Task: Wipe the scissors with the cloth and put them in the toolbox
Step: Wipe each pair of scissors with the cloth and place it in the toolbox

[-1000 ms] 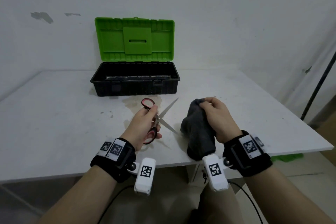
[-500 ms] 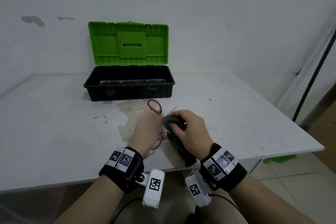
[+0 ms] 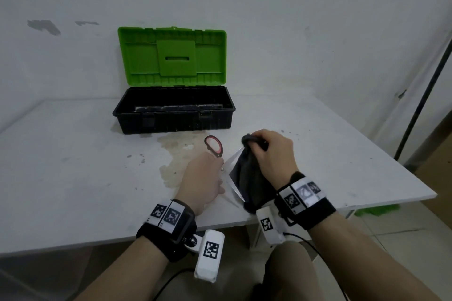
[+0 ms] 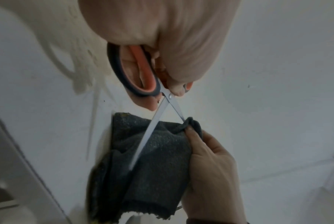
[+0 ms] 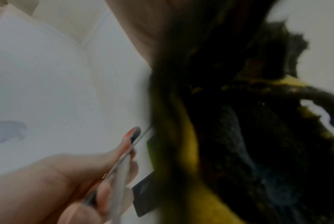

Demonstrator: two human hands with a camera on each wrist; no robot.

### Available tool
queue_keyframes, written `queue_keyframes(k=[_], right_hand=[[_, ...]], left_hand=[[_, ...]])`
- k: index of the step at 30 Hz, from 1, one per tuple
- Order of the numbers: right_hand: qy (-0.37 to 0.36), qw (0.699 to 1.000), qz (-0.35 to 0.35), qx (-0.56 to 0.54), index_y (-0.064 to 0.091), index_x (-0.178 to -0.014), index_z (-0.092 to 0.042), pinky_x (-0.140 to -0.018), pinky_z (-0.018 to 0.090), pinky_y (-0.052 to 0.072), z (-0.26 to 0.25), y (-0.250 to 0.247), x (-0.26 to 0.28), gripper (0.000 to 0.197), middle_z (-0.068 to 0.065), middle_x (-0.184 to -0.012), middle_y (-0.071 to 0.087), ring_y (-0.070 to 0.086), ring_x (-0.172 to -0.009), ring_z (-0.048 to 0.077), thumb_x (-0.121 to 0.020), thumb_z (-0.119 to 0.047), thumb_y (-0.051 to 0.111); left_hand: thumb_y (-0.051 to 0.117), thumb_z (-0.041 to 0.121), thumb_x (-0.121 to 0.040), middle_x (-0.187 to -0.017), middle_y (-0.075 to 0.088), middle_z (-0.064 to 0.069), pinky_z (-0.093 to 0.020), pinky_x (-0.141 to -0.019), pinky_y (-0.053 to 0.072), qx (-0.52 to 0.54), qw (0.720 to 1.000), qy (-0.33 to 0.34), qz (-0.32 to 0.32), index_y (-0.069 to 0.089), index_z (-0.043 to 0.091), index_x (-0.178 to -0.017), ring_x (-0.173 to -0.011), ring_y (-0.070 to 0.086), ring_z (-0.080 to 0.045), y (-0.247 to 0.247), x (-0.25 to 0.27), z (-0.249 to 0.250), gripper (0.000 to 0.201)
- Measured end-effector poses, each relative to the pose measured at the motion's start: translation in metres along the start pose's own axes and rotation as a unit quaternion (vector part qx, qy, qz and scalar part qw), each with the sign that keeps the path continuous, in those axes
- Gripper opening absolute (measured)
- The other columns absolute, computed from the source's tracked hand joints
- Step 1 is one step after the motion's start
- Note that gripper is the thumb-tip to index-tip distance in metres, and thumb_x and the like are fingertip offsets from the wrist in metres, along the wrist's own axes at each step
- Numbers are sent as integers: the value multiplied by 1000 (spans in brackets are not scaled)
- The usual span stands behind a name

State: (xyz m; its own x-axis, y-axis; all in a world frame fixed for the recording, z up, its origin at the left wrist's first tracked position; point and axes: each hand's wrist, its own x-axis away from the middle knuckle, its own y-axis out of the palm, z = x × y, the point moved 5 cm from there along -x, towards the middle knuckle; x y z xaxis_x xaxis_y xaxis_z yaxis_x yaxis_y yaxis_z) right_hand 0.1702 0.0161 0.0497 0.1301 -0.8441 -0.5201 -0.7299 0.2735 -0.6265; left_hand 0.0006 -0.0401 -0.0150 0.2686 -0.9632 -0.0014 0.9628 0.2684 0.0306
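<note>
My left hand point(image 3: 203, 178) grips the red-and-black handles of the scissors point(image 3: 215, 146), whose blades stand spread apart. In the left wrist view the scissors point(image 4: 158, 115) show one blade lying bare across the dark grey cloth point(image 4: 158, 159) and the other going into a fold of it. My right hand point(image 3: 271, 154) pinches that fold of the cloth point(image 3: 247, 176) around the far blade. The cloth hangs down to the table's front edge. The toolbox point(image 3: 175, 115), black with a raised green lid point(image 3: 172, 56), stands open behind the hands.
The white table point(image 3: 73, 166) has a brownish stain point(image 3: 176, 154) in front of the toolbox. Its front edge is just below my wrists and its right edge runs diagonally at the right. A dark pole point(image 3: 423, 85) leans at the far right.
My right hand brought the cloth in against the scissors beside my left hand, then slid outward along the far blade. The left hand kept its hold on the handles.
</note>
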Motion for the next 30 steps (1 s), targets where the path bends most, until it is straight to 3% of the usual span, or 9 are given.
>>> queue_keyframes(k=[2, 5, 9, 14, 19, 22, 25, 30], right_hand=[[25, 999, 22, -15, 72, -91, -20, -76, 18, 39, 8, -13, -5, 6, -5, -88, 71, 63, -85, 14, -86, -22, 68], [-10, 1000, 8, -25, 74, -93, -21, -80, 23, 47, -4, -19, 4, 8, -8, -88, 71, 63, -84, 10, -86, -23, 70], [-99, 993, -61, -5, 76, -97, -21, -77, 16, 46, -26, 3, 25, 12, -6, -88, 70, 61, -80, 8, -87, -22, 69], [-108, 992, -71, 5, 75, -94, -20, -70, 5, 36, -22, 14, 25, 10, -5, -83, 68, 58, -75, 7, -88, -22, 68], [-9, 1000, -23, 5, 75, -92, -20, -78, 17, 39, 3, 0, -2, 9, -3, -89, 72, 63, -85, 13, -87, -20, 67], [28, 1000, 6, -5, 75, -90, -21, -82, 22, 47, 15, -16, -10, 8, -6, -87, 73, 65, -85, 13, -86, -23, 68], [-13, 1000, -15, -16, 75, -91, -23, -77, 13, 43, -1, -16, 5, 8, -10, -86, 72, 63, -82, 7, -86, -23, 69], [-106, 990, -90, -5, 76, -93, -21, -75, 25, 50, -24, 11, 29, 11, -5, -85, 71, 62, -79, 10, -86, -24, 69]], left_hand=[[58, 20, -101, -75, 51, -9, -36, -57, 56, -2, 1000, -13, 6, 54, 9, -78, -55, 56, -16, -3, 0, -5, 26], [58, 22, -101, -78, 53, -10, -34, -58, 57, 7, 999, -27, 20, 55, 10, -77, -61, 56, -19, -4, -3, -6, 27], [56, 19, -102, -78, 51, -11, -29, -52, 54, 25, 999, -19, 7, 54, 7, -81, -57, 53, -17, 6, -3, 1, 24], [53, 15, -103, -74, 47, -13, -29, -47, 52, 25, 1000, 6, -7, 51, 5, -82, -48, 49, -12, 9, 0, 8, 23], [57, 17, -101, -75, 51, -10, -31, -51, 53, -6, 1000, 3, 4, 51, -2, -84, -54, 54, -15, 0, -2, 2, 27], [58, 20, -101, -76, 53, -9, -33, -54, 55, -12, 1000, -8, 12, 54, 7, -78, -57, 54, -17, -3, -3, -2, 27], [58, 21, -101, -78, 52, -9, -33, -57, 56, 2, 1000, -20, 16, 54, 10, -76, -59, 54, -18, -3, -5, -1, 27], [54, 18, -103, -78, 49, -13, -30, -51, 54, 27, 999, -20, -8, 53, 6, -80, -54, 51, -17, 11, -3, 4, 25]])
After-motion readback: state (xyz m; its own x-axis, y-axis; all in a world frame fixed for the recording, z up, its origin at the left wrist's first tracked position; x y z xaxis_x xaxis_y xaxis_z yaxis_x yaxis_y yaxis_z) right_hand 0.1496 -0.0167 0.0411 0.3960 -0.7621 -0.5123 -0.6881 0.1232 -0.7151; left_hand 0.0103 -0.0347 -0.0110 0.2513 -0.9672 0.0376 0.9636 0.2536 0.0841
